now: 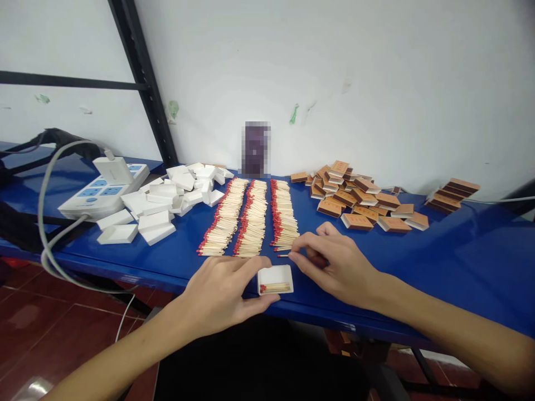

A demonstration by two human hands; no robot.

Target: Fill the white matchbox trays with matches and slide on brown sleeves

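Observation:
My left hand (228, 287) grips a small white tray (276, 274) by its left end, thumb in front and fingers behind. Several red-tipped matches (276, 288) lie along the tray's near side, heads to the left. The thumb and index finger of my right hand (330, 259) are pinched on the right end of a single match (283, 255), just behind the tray. Beyond my hands, matches are laid in three long rows: a left row (224, 217), a middle row (253, 217) and a right row (285, 214), all heads to the left.
Empty white trays (156, 209) are heaped at the left, beside a power strip (98, 195) with cables. Brown matchbox sleeves (355, 197) are piled at the right, with a small stack (451, 195) farther right. A pixelated dark object (256, 149) stands against the wall.

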